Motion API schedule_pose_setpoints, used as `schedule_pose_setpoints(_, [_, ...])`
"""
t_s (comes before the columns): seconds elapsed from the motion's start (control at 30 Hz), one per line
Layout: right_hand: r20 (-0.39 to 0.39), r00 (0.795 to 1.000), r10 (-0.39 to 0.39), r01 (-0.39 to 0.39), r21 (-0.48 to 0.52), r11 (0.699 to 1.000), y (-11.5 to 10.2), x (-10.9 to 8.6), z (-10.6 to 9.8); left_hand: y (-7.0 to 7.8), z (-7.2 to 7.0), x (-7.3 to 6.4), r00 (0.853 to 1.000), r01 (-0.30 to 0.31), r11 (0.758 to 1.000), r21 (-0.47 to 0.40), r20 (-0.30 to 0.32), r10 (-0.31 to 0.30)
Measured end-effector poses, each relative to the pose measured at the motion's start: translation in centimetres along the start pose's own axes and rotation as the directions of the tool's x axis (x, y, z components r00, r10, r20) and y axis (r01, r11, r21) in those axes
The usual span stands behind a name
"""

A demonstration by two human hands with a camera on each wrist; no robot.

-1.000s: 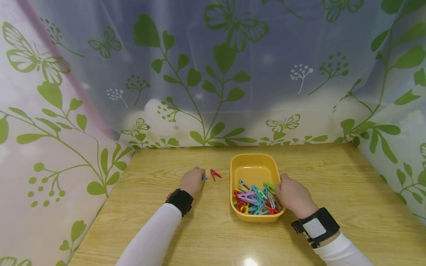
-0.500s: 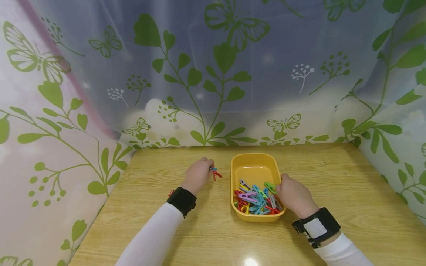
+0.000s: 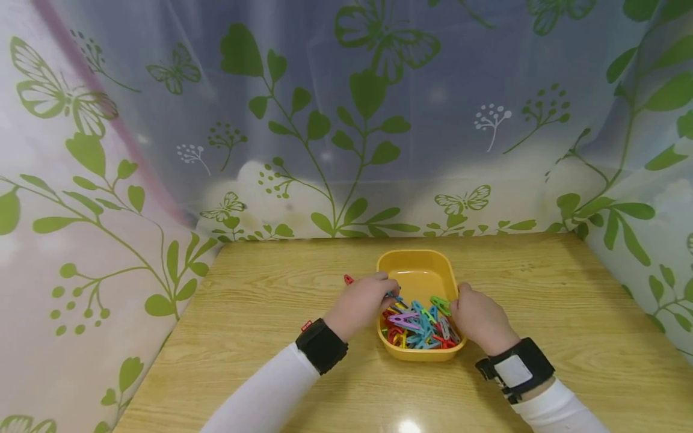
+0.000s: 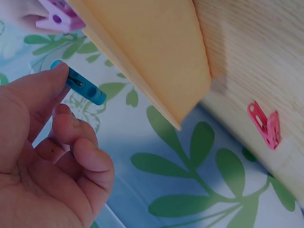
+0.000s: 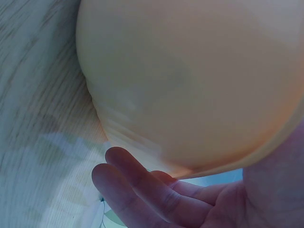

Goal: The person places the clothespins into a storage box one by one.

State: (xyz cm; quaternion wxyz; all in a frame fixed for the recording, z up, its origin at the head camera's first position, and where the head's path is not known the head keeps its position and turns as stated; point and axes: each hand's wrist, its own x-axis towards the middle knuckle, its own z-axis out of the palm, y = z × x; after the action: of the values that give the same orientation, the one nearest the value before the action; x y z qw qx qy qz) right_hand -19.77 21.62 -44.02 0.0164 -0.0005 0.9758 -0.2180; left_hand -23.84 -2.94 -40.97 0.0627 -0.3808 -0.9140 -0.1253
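Note:
My left hand [image 3: 361, 304] pinches a blue clothespin [image 4: 79, 83] between thumb and finger, over the left rim of a yellow plastic bin [image 3: 415, 257]. Inside the bin, clothespins of several colours lie heaped toward the near end, among them a purple one [image 3: 402, 319] and a green one [image 3: 441, 305]. On the bin's right side, my right hand [image 3: 479, 317] grips the rim, its fingers against the outer wall [image 5: 180, 85] in the right wrist view. A red clothespin [image 4: 266, 125] lies on the table left of the bin, mostly covered by my left hand in the head view.
The bin stands on a light wood-grain table [image 3: 260, 270]. A curtain [image 3: 303, 120] printed with leaves and butterflies hangs along the table's back edge and both sides.
My left hand has moved right with the blue clothespin, passing over the red clothespin to the bin's left rim. The right hand keeps its grip, and the bin has stayed in place.

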Motion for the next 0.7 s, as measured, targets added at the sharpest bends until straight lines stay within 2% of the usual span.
schedule_pose_setpoints(0.17, [-0.003, 1.000, -0.002, 0.002, 0.002, 1.000, 0.0, 0.0, 0.0, 0.6, 0.4, -0.1, 1.000, -0.019, 0.999, 0.033, 0.009, 0.019])
schedule_pose_setpoints(0.33, [-0.004, 1.000, -0.004, 0.004, -0.005, 1.000, 0.0, 0.1, -0.1, 0.7, 0.7, 0.0, 0.999, -0.010, 0.998, 0.066, 0.038, 0.008])
schedule_pose_setpoints(0.53, [-0.010, 1.000, -0.002, 0.002, -0.007, 1.000, -0.1, 0.0, -0.1, 0.8, 1.1, 0.0, 0.998, -0.008, 0.997, 0.072, 0.067, 0.003])
schedule_pose_setpoints(0.7, [-0.007, 1.000, 0.005, -0.005, -0.007, 1.000, 0.0, 0.1, -0.1, 0.7, 1.2, 0.0, 0.998, 0.004, 0.998, 0.057, 0.066, -0.008])
